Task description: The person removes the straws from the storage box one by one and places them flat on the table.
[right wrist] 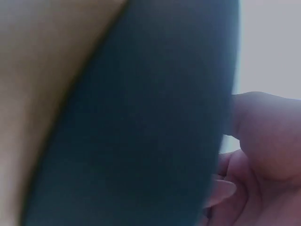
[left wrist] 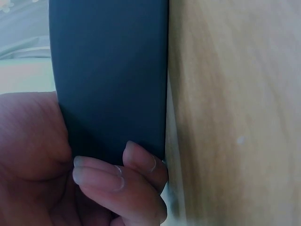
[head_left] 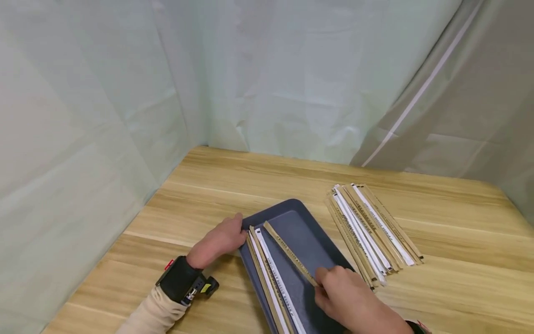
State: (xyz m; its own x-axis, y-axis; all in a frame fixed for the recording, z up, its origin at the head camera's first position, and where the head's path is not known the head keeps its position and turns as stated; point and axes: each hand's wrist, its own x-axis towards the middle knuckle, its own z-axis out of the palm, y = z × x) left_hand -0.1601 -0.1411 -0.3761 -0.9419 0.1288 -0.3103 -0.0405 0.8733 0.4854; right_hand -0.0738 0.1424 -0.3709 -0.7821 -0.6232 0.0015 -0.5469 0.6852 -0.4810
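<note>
A dark grey rectangular tray [head_left: 302,225] lies slanted on the table in the head view. My left hand [head_left: 223,236] grips its far left corner; the left wrist view shows fingers curled against the tray's outer wall [left wrist: 110,75]. Over the tray, my right hand [head_left: 350,292] holds the near end of a slim brown paper-wrapped stick [head_left: 289,253] with printed lettering. Several similar sticks, including a white one [head_left: 277,278], lie lengthwise along the tray's left side. In the right wrist view the tray wall [right wrist: 141,103] hides most of the right hand's fingers.
To the right of the tray, a pile of brown and white wrapped sticks [head_left: 371,227] rests on the wooden table [head_left: 258,174]. Pale curtains [head_left: 292,83] hang along the table's back and left edges.
</note>
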